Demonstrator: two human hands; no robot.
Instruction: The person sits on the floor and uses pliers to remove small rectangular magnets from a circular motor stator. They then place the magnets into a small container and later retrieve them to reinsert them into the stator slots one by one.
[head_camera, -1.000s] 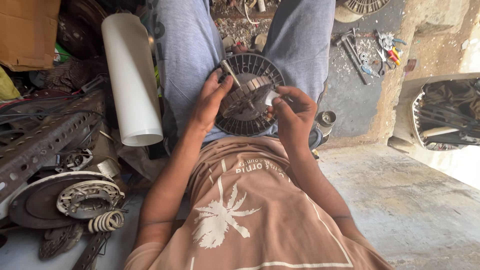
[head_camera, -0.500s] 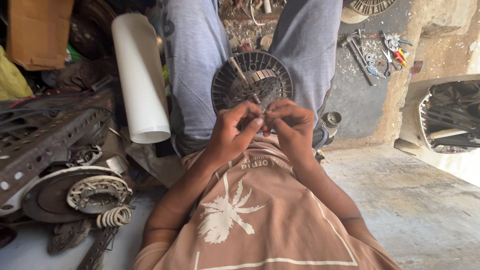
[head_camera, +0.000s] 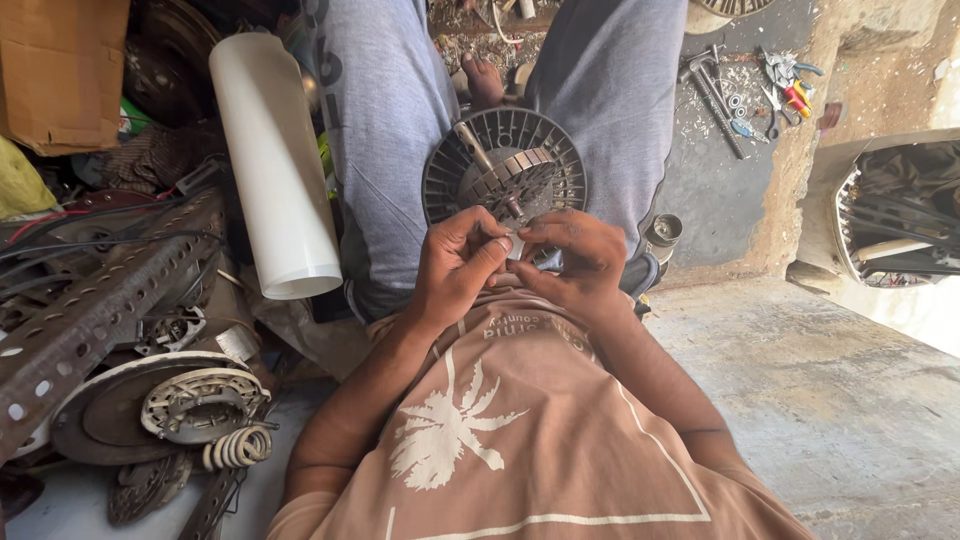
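A round grey slotted motor part (head_camera: 503, 165) rests in my lap between my legs in grey trousers. Both hands meet just below it, close to my chest. My left hand (head_camera: 455, 262) and my right hand (head_camera: 570, 255) pinch a small pale strip (head_camera: 512, 244) between thumbs and fingertips. Most of the strip is hidden by my fingers. A thin metal rod (head_camera: 472, 145) lies across the top of the round part.
A white roll (head_camera: 272, 165) leans at my left knee. Scrap metal lies left: a perforated angle bar (head_camera: 110, 300), a wound stator (head_camera: 195, 403), a spring (head_camera: 238, 447). Pliers and tools (head_camera: 770, 90) lie on the far right floor; concrete slab (head_camera: 850, 400) at right.
My hands left the round part and came together below it, nearer my chest. They now pinch the small strip between them.
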